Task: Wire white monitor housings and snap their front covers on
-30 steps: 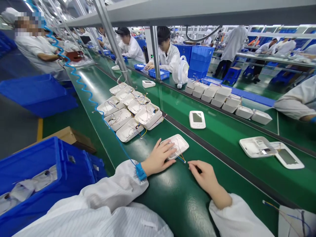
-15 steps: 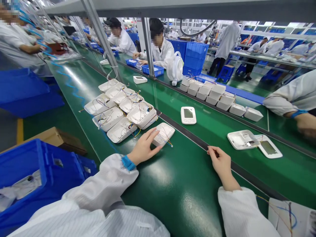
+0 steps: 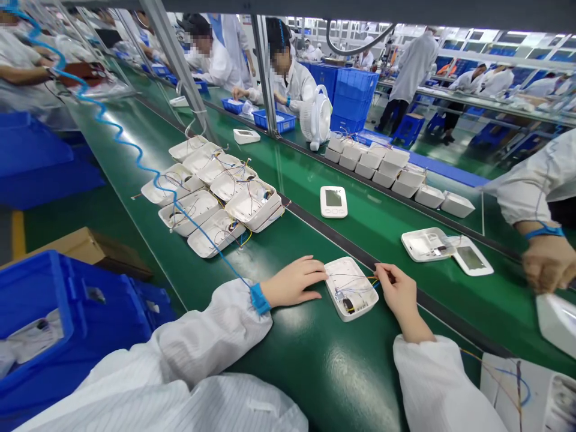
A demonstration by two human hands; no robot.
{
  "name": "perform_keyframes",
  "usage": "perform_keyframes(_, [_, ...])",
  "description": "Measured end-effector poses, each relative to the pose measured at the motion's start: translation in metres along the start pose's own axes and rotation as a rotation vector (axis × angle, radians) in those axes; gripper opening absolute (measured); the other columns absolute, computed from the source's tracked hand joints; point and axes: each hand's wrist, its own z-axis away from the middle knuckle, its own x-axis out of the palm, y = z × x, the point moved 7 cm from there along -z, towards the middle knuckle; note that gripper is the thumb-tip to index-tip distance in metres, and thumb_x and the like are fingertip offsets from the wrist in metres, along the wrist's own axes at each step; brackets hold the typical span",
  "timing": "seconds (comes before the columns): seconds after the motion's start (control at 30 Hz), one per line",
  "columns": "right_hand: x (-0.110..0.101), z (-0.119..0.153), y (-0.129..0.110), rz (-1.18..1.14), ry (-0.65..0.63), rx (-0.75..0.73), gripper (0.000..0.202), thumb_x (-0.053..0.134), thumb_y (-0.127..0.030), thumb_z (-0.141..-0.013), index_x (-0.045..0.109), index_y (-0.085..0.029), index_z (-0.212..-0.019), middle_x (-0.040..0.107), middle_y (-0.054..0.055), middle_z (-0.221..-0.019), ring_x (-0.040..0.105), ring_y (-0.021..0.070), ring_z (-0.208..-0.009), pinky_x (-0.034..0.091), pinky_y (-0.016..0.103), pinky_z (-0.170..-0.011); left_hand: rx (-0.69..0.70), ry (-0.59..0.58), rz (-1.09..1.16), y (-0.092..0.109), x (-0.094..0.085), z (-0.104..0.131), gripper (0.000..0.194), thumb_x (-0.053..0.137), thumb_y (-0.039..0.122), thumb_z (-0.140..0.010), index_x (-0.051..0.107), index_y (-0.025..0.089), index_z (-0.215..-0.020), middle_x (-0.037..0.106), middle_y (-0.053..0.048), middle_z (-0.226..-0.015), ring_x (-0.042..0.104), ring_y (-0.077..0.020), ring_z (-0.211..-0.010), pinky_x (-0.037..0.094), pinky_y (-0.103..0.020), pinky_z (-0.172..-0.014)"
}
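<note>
While the right hand [image 3: 398, 295] pinches thin wires [image 3: 372, 280], the left hand [image 3: 291, 282], grip spread, touches the rim of a white casing [image 3: 348, 279], hollow side up between them on the green tabletop [image 3: 310, 354].

White-coated workers [image 3: 300, 83] along a long green bench [image 3: 297, 354] show a factory.

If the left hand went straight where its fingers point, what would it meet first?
The left hand would first meet the open white plastic shell; its fingertips seem right against it, though contact is unclear.
</note>
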Motion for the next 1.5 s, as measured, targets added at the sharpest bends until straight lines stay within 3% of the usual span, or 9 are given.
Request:
perform_keyframes(0.13, [0.000, 0.000, 0.002, -0.017, 0.002, 0.008, 0.033, 0.058, -0.049, -0.086, 0.074, -0.020, -0.090, 0.076, 0.006, -0.077, 0.071, 0.0222, -0.072, 0.056, 0.033, -0.068, -0.134, 0.078, -0.119, -0.010, 0.002, 0.004, 0.028, 0.058, 0.046, -0.091, 0.065, 0.021, -0.081, 0.065, -0.004, -0.077, 0.062, -0.0185, -0.078, 0.045, -0.035, -0.080])
perform_keyframes(0.4, [-0.005, -0.004, 0.006, 0.085, 0.089, -0.018, 0.033, 0.054, -0.046, -0.088, 0.073, -0.020, -0.093, 0.075, 0.007, -0.083, 0.069, 0.0218, -0.073, 0.055, 0.035, -0.072, -0.502, 0.172, -0.396, -0.066, -0.029, 0.033, 0.035, 0.055, 0.041, -0.090, 0.058, 0.019, -0.063, 0.057, -0.004, -0.062, 0.054, -0.0185, -0.063, 0.035, -0.032, -0.063])
perform_keyframes(0.6, [-0.030, -0.029, 0.033, 0.458, 0.143, -0.030, 0.050, 0.052, -0.039, -0.083, 0.060, -0.013, -0.126, 0.069, 0.015, -0.105, 0.064, 0.0293, -0.093, 0.049, 0.044, -0.082, -0.624, 0.214, -0.452, -0.103, -0.042, 0.041, 0.028, 0.055, 0.039, -0.090, 0.060, 0.019, -0.071, 0.060, -0.005, -0.068, 0.057, -0.0219, -0.071, 0.039, -0.033, -0.066])
perform_keyframes(0.77, [-0.034, -0.052, 0.054, 0.568, 0.036, 0.107, 0.054, 0.054, -0.040, -0.083, 0.053, -0.020, -0.134, 0.067, 0.012, -0.106, 0.063, 0.0262, -0.084, 0.045, 0.037, -0.068, -0.524, 0.342, -0.429, -0.087, -0.049, 0.037, 0.020, 0.058, 0.038, -0.089, 0.063, 0.019, -0.092, 0.064, -0.010, -0.089, 0.059, -0.0261, -0.088, 0.047, -0.039, -0.078])
perform_keyframes(0.93, [-0.033, -0.060, 0.048, 0.502, 0.065, 0.104, 0.029, 0.061, -0.040, -0.080, 0.066, -0.018, -0.098, 0.068, 0.009, -0.086, 0.061, 0.0230, -0.075, 0.042, 0.033, -0.065, -0.148, 0.225, -0.022, -0.024, -0.013, 0.012, 0.015, 0.057, 0.029, -0.090, 0.063, 0.020, -0.101, 0.065, -0.009, -0.097, 0.060, -0.0214, -0.096, 0.051, -0.038, -0.088])
perform_keyframes(1.03, [-0.030, -0.053, 0.038, 0.440, 0.069, 0.071, 0.027, 0.064, -0.046, -0.080, 0.063, -0.019, -0.081, 0.065, 0.003, -0.069, 0.060, 0.0192, -0.065, 0.044, 0.031, -0.064, -0.219, 0.169, 0.313, -0.006, 0.015, -0.010, 0.027, 0.058, 0.033, -0.090, 0.060, 0.020, -0.114, 0.065, -0.010, -0.109, 0.062, -0.0202, -0.099, 0.053, -0.037, -0.088])
perform_keyframes(1.2, [-0.006, -0.024, -0.014, 0.202, 0.105, -0.204, 0.030, 0.063, -0.049, -0.086, 0.063, -0.019, -0.083, 0.063, 0.001, -0.064, 0.059, 0.0162, -0.059, 0.047, 0.029, -0.063, -0.725, 0.373, 1.049, -0.032, 0.057, -0.051, 0.052, 0.056, 0.049, -0.090, 0.048, 0.021, -0.133, 0.064, -0.011, -0.116, 0.069, -0.0186, -0.088, 0.056, -0.036, -0.081])
perform_keyframes(1.33, [0.021, -0.009, -0.042, 0.138, -0.109, -0.390, 0.026, 0.061, -0.046, -0.089, 0.065, -0.021, -0.087, 0.067, 0.002, -0.073, 0.061, 0.0158, -0.064, 0.049, 0.028, -0.064, -0.794, 0.612, 1.417, -0.053, 0.069, -0.073, 0.057, 0.068, 0.036, -0.080, 0.052, 0.021, -0.132, 0.064, -0.010, -0.124, 0.067, -0.0224, -0.101, 0.055, -0.037, -0.086])
perform_keyframes(1.5, [-0.046, -0.040, 0.011, 0.367, 0.317, -0.119, 0.037, 0.043, -0.042, -0.096, 0.070, -0.017, -0.093, 0.068, 0.014, -0.100, 0.062, 0.0246, -0.097, 0.048, 0.041, -0.090, -0.728, 0.462, 1.402, -0.053, 0.071, -0.075, 0.051, 0.068, 0.028, -0.073, 0.065, 0.015, -0.123, 0.069, -0.011, -0.123, 0.066, -0.0266, -0.105, 0.051, -0.038, -0.091])
